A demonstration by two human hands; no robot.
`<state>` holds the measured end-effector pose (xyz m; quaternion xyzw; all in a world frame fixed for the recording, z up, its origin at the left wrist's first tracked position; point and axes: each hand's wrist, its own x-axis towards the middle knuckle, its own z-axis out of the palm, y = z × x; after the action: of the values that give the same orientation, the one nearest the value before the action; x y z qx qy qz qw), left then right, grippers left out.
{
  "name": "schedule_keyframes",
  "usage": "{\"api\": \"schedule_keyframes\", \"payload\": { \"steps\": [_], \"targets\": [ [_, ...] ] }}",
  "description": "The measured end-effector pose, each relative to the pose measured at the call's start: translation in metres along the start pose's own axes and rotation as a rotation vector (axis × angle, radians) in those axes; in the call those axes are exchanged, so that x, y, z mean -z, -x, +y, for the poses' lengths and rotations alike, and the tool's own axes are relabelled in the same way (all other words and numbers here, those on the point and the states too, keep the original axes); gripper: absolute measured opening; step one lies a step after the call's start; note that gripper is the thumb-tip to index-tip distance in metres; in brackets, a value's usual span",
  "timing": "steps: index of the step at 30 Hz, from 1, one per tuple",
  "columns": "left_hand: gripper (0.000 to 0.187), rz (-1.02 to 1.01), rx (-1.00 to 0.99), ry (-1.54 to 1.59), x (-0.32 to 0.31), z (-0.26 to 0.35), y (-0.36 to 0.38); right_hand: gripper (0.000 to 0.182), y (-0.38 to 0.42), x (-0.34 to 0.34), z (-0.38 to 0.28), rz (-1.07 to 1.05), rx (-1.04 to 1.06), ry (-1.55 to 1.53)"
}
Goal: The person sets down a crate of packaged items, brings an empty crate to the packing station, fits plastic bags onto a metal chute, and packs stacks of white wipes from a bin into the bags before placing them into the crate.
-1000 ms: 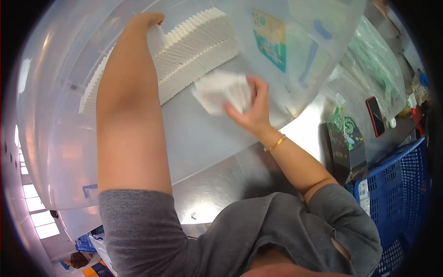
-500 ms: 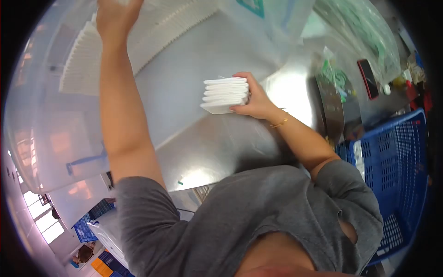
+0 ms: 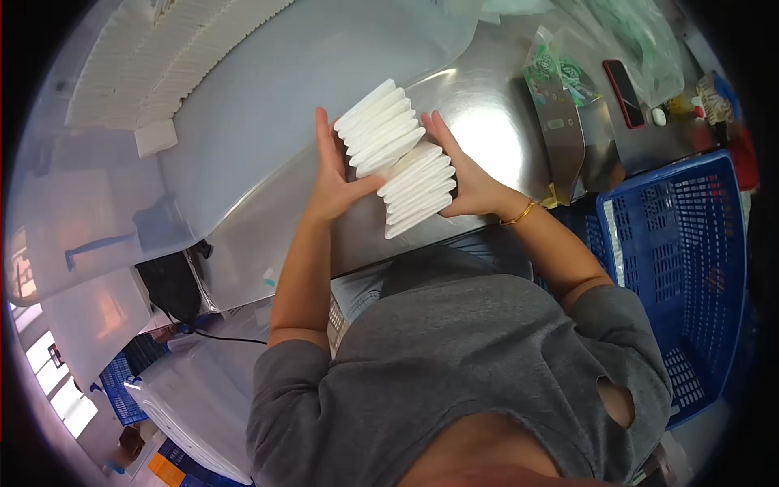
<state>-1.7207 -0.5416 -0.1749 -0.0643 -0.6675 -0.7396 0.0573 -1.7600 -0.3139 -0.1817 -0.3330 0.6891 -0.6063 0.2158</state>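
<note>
Two stacks of folded white pads are between my hands, above the metal table. My left hand (image 3: 337,178) grips the upper left stack (image 3: 380,128), fingers along its left side and thumb at its lower edge. The lower right stack (image 3: 418,191) touches the first one, and my right hand (image 3: 468,178) holds it from the right side. Both stacks are tilted. Long rows of similar white pads (image 3: 162,65) lie at the upper left in a translucent plastic container.
The metal table (image 3: 268,235) runs under my hands. A metal box (image 3: 562,134) with green-printed wrappers, a red-edged phone (image 3: 623,93) and clear plastic bags (image 3: 641,40) are at the right. A blue basket (image 3: 677,268) stands at my right side; a black object (image 3: 172,284) is at the left.
My left hand has come back from the rows at the upper left, with a second stack. It now meets my right hand, whose stack has turned to a slant.
</note>
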Motion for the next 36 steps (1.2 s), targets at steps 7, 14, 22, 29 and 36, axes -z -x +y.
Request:
{"api": "schedule_keyframes", "payload": {
  "steps": [7,14,22,29,36],
  "targets": [
    [0.051,0.249,0.240,0.404,-0.002,-0.020,-0.015,0.125,-0.014,-0.029,0.000,0.094,0.089,0.165],
    [0.042,0.249,0.146,0.316,0.015,-0.029,-0.011,0.113,-0.024,-0.039,-0.021,0.141,0.082,0.278],
    [0.059,0.188,0.161,0.396,0.076,-0.009,0.033,0.078,-0.038,-0.084,-0.090,-0.222,0.360,0.968],
    [0.078,0.295,0.124,0.387,0.064,-0.011,0.038,0.071,-0.030,-0.080,-0.090,-0.228,0.339,1.054],
    [0.080,0.261,0.052,0.364,0.051,-0.024,0.035,0.075,-0.029,-0.090,-0.093,-0.229,0.245,1.096]
  ]
}}
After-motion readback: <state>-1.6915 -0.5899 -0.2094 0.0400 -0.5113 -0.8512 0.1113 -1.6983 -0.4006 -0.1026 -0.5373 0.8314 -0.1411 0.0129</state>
